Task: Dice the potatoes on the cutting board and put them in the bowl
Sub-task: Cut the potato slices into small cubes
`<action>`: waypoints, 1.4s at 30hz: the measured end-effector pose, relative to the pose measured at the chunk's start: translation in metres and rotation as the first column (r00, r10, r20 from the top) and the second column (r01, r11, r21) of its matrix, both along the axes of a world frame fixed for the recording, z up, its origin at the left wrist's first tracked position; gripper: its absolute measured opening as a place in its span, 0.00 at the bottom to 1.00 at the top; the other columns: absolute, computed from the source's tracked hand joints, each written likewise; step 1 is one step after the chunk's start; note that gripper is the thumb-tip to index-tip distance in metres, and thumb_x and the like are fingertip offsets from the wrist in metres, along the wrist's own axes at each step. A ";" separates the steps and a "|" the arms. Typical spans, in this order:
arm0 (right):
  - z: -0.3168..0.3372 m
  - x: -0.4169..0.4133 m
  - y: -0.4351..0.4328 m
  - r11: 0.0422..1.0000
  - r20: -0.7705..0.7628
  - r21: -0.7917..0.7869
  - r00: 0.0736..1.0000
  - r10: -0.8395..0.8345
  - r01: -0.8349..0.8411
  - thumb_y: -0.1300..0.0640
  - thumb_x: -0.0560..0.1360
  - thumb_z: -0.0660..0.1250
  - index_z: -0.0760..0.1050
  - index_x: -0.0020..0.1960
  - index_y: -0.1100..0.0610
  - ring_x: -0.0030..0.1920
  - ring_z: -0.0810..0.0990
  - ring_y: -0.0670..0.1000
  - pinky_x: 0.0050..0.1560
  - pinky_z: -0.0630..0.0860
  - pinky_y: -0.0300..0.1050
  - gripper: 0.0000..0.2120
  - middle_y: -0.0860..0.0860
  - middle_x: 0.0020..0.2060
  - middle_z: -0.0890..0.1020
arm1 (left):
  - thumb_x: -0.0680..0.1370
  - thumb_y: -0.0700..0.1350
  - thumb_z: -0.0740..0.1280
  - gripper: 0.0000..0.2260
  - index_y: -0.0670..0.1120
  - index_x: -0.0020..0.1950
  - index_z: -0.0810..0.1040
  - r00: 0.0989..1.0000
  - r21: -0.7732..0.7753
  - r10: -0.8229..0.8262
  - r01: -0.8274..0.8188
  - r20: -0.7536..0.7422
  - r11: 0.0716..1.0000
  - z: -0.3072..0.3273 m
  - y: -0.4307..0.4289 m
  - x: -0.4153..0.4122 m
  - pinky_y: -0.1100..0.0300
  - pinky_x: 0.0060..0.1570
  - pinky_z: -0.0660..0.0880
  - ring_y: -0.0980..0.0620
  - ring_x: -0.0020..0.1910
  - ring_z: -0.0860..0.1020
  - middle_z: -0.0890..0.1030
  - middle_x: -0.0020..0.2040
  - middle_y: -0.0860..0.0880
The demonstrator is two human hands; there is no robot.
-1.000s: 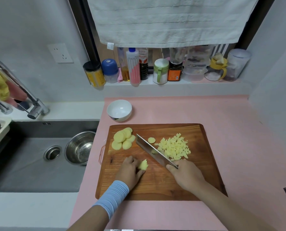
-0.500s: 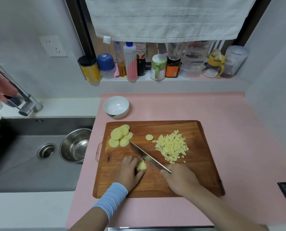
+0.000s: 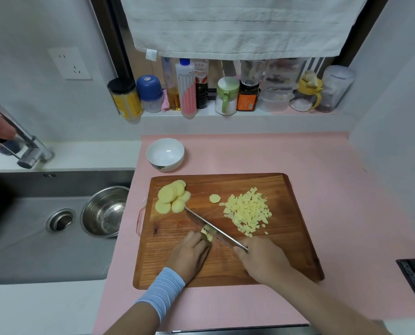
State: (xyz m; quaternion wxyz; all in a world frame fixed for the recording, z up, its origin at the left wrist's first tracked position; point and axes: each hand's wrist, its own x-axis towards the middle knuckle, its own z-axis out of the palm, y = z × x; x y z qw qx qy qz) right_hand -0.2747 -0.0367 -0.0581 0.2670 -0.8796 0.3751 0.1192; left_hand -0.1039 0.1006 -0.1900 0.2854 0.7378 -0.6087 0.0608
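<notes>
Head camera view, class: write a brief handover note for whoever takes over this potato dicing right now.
Left hand holds a small pale-yellow potato piece down on the brown wooden cutting board.
Right hand grips the steel-bladed knife, blade against that piece.
Done: a pile of yellow potato dice lies on the board's right side.
Left: finish this piece, dice the stack of round potato slices at the far left and the single slice beside the pile, then move everything into the white ceramic bowl beyond the board, which holds no potato.

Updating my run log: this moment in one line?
dicing; left hand holds potato piece; right hand grips knife; dice pile on cutting board; bowl empty
</notes>
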 end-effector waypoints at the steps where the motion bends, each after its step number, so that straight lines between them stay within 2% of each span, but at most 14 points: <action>1: 0.001 -0.001 0.001 0.999 0.005 -0.030 1.000 0.017 -0.017 0.44 0.83 0.59 0.73 0.40 0.47 0.35 0.76 0.44 0.31 0.67 0.39 0.15 0.44 0.33 0.77 | 0.80 0.43 0.67 0.05 0.43 0.47 0.80 1.000 0.000 0.009 -0.009 -0.012 1.000 -0.002 0.000 0.000 0.52 0.39 0.76 0.48 0.42 0.74 0.76 0.45 0.49; 3: 0.002 -0.004 0.004 0.992 0.038 -0.109 0.997 0.063 -0.058 0.44 0.83 0.58 0.76 0.43 0.47 0.35 0.77 0.46 0.31 0.65 0.38 0.14 0.45 0.32 0.76 | 0.79 0.41 0.68 0.02 0.43 0.49 0.80 1.000 -0.009 -0.002 0.002 -0.031 1.000 -0.003 -0.001 0.000 0.52 0.40 0.77 0.47 0.44 0.75 0.77 0.47 0.48; 6: 0.002 -0.007 0.010 0.973 0.079 -0.183 0.985 0.154 -0.138 0.44 0.84 0.57 0.79 0.59 0.45 0.37 0.79 0.46 0.34 0.72 0.41 0.14 0.44 0.35 0.81 | 0.79 0.41 0.69 0.04 0.43 0.51 0.82 0.999 -0.036 -0.010 0.008 -0.051 0.999 -0.002 0.001 -0.001 0.53 0.49 0.79 0.46 0.50 0.79 0.80 0.51 0.48; 8: 0.001 -0.010 0.014 0.965 0.087 -0.201 0.978 0.188 -0.167 0.44 0.84 0.56 0.77 0.62 0.44 0.39 0.80 0.47 0.37 0.74 0.43 0.14 0.44 0.40 0.83 | 0.79 0.42 0.67 0.06 0.44 0.53 0.84 0.998 -0.040 0.008 -0.011 -0.061 0.999 0.000 0.002 -0.002 0.55 0.51 0.79 0.47 0.52 0.80 0.82 0.52 0.48; 13: 0.002 -0.016 0.011 0.971 0.077 -0.188 0.983 0.164 -0.147 0.45 0.84 0.56 0.79 0.56 0.46 0.33 0.74 0.47 0.28 0.60 0.35 0.13 0.44 0.33 0.77 | 0.79 0.42 0.69 0.05 0.44 0.52 0.84 0.996 -0.041 0.003 -0.007 -0.089 0.999 0.001 0.001 -0.002 0.56 0.53 0.78 0.49 0.53 0.80 0.82 0.53 0.50; 16: 0.005 -0.017 0.008 0.980 0.046 -0.152 0.990 0.136 -0.128 0.44 0.84 0.56 0.79 0.54 0.47 0.31 0.73 0.46 0.28 0.60 0.36 0.14 0.44 0.32 0.75 | 0.79 0.41 0.69 0.04 0.43 0.50 0.84 0.996 -0.068 -0.004 -0.003 -0.093 0.998 0.002 0.001 -0.002 0.57 0.51 0.78 0.50 0.49 0.79 0.81 0.51 0.50; 19: 0.007 -0.014 0.006 0.983 0.014 -0.129 0.990 0.137 -0.134 0.44 0.84 0.57 0.79 0.51 0.47 0.33 0.74 0.46 0.29 0.61 0.34 0.14 0.44 0.33 0.76 | 0.79 0.42 0.68 0.06 0.42 0.48 0.84 0.996 -0.090 0.000 -0.008 -0.093 0.996 0.003 -0.001 -0.003 0.58 0.50 0.77 0.50 0.47 0.79 0.81 0.50 0.50; 22: 0.004 -0.002 0.003 0.992 -0.027 -0.043 0.992 0.121 -0.122 0.46 0.84 0.58 0.71 0.38 0.47 0.33 0.73 0.46 0.30 0.63 0.38 0.17 0.45 0.31 0.74 | 0.80 0.43 0.68 0.06 0.43 0.49 0.83 0.994 -0.076 -0.004 -0.005 -0.113 0.997 -0.001 -0.001 -0.002 0.56 0.48 0.78 0.49 0.47 0.79 0.81 0.49 0.50; 24: -0.001 0.008 0.000 0.995 -0.050 0.001 0.993 0.103 -0.103 0.46 0.83 0.59 0.65 0.34 0.48 0.34 0.74 0.48 0.32 0.65 0.41 0.19 0.45 0.31 0.73 | 0.79 0.42 0.69 0.05 0.43 0.49 0.83 0.994 -0.071 -0.007 -0.001 -0.112 0.997 -0.003 0.000 -0.001 0.56 0.47 0.78 0.49 0.46 0.78 0.80 0.49 0.50; 29: -0.007 0.014 -0.007 0.996 -0.041 0.032 0.996 0.082 -0.081 0.47 0.83 0.60 0.66 0.34 0.49 0.33 0.72 0.45 0.30 0.63 0.40 0.18 0.45 0.33 0.74 | 0.77 0.40 0.71 0.02 0.42 0.48 0.83 0.993 -0.095 -0.022 0.011 -0.113 0.995 0.000 0.001 -0.001 0.56 0.46 0.77 0.49 0.45 0.78 0.79 0.48 0.50; 32: -0.007 0.012 -0.005 0.995 -0.036 0.014 0.995 0.097 -0.096 0.46 0.83 0.59 0.70 0.39 0.49 0.36 0.74 0.49 0.34 0.66 0.43 0.15 0.44 0.32 0.73 | 0.76 0.39 0.73 0.02 0.42 0.48 0.82 0.994 -0.114 -0.007 -0.006 -0.111 0.993 -0.001 0.006 -0.002 0.56 0.47 0.77 0.47 0.46 0.78 0.79 0.48 0.48; 35: -0.007 0.011 -0.004 0.995 -0.026 0.014 0.995 0.099 -0.099 0.46 0.83 0.59 0.71 0.42 0.48 0.36 0.73 0.48 0.33 0.65 0.41 0.13 0.43 0.32 0.73 | 0.78 0.40 0.71 0.02 0.42 0.47 0.82 0.994 -0.107 0.022 -0.034 -0.108 0.994 -0.001 0.009 -0.003 0.55 0.45 0.77 0.48 0.44 0.77 0.79 0.46 0.48; 39: -0.001 0.011 -0.004 0.990 -0.029 0.006 0.989 0.144 -0.144 0.45 0.84 0.58 0.71 0.43 0.48 0.40 0.76 0.50 0.40 0.71 0.44 0.13 0.44 0.35 0.75 | 0.79 0.42 0.68 0.05 0.42 0.47 0.82 0.995 -0.084 0.019 -0.028 -0.098 0.996 0.003 0.006 -0.005 0.57 0.45 0.77 0.49 0.45 0.77 0.78 0.47 0.49; 42: 0.008 0.008 -0.004 0.979 -0.005 -0.052 0.981 0.196 -0.196 0.45 0.84 0.57 0.72 0.42 0.47 0.39 0.78 0.49 0.40 0.73 0.46 0.14 0.45 0.34 0.76 | 0.79 0.41 0.69 0.04 0.42 0.48 0.83 0.993 -0.085 0.017 -0.027 -0.120 0.996 0.005 0.006 -0.005 0.58 0.47 0.77 0.50 0.46 0.77 0.78 0.48 0.50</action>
